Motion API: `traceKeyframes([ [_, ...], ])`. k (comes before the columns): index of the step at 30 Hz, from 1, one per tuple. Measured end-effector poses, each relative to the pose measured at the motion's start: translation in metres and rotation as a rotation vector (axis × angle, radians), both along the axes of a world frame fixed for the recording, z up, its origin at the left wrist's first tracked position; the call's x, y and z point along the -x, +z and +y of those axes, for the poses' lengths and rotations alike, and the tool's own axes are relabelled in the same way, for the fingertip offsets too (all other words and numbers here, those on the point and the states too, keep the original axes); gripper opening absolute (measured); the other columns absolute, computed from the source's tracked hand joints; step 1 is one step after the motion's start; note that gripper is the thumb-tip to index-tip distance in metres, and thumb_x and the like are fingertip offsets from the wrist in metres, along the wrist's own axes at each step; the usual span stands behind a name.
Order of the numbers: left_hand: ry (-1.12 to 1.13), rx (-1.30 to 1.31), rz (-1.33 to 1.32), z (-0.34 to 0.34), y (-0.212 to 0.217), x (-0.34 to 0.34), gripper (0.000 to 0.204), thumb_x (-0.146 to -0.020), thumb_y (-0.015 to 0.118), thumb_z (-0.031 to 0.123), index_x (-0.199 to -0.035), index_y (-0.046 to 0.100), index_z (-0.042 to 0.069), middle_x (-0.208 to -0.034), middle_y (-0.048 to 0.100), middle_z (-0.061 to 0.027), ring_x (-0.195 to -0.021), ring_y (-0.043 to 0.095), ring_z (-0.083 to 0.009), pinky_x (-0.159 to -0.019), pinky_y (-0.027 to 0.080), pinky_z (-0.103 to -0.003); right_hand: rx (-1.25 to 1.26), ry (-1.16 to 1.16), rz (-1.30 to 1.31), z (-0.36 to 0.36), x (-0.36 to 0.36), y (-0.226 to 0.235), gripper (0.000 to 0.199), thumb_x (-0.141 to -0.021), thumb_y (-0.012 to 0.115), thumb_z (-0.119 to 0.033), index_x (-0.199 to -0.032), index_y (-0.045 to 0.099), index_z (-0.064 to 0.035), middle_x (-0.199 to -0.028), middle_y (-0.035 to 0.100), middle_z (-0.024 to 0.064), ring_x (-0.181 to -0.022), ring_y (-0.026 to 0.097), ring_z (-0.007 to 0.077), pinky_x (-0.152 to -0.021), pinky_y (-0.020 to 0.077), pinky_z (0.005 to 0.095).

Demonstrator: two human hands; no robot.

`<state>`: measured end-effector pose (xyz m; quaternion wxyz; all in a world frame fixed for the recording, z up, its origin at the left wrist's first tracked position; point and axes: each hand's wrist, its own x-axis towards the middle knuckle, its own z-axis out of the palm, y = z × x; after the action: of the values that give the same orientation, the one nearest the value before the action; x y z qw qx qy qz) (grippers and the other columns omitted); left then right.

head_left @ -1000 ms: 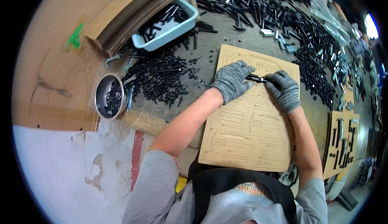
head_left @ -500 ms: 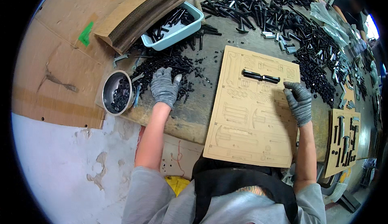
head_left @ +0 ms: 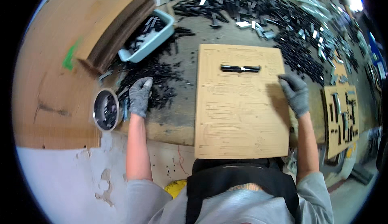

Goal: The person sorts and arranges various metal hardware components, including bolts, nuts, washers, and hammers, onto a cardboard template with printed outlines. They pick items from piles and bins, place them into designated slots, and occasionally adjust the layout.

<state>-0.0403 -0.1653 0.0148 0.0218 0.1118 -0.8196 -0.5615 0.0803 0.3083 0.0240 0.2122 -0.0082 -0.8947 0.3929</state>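
My left hand [head_left: 140,97], in a grey knit glove, is over the near-left edge of a pile of small black screws [head_left: 161,76]. Its fingers are drawn together; anything in them is hidden. At the right edge of a tan board [head_left: 242,143] with printed line drawings is my right hand [head_left: 295,94], gloved alike. Its fingers are curled, thumb near fingertips, and I cannot make out anything between them. Across the board's upper part lies a black rod-like part [head_left: 240,68] with a lighter middle, apart from both hands.
Left of my left hand stands a metal bowl [head_left: 117,115] of black pieces. Behind it are a light-blue tray [head_left: 151,46] and a curved cardboard stack [head_left: 117,26]. Black bolts [head_left: 214,17] cover the table's far side. A second board [head_left: 329,123] with black parts is at right.
My left hand has gone from spread on the screws to fingers closed and lifted slightly. My right hand's fingers have curled in more. The whole view has shifted and is blurred.
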Motion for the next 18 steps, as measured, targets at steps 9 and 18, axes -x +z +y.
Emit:
traceKeyframes([
  [9,-0.705,0.375,0.415,0.214,-0.005,-0.075,0.019,-0.090,0.059,0.014,-0.104,0.065,0.003,-0.096,0.065,-0.0127,-0.086,0.063,-0.0246,-0.078,0.050,-0.036,-0.029,0.268,-0.231,-0.059,0.012,-0.002,0.023,-0.084,0.069,-0.013,-0.105,0.067,-0.0038,-0.089,0.067,0.0109,-0.076,0.065,0.0198,-0.070,0.0528,0.0307],
  [18,-0.685,0.278,0.326,0.188,0.005,-0.075,0.018,-0.087,0.060,0.007,-0.104,0.066,0.003,-0.095,0.066,-0.0134,-0.087,0.065,-0.0250,-0.081,0.051,-0.034,-0.164,0.296,-0.307,-0.062,-0.006,0.000,0.028,-0.082,0.068,-0.026,-0.104,0.066,-0.0077,-0.091,0.065,0.0117,-0.085,0.064,0.0294,-0.077,0.0520,0.0376],
])
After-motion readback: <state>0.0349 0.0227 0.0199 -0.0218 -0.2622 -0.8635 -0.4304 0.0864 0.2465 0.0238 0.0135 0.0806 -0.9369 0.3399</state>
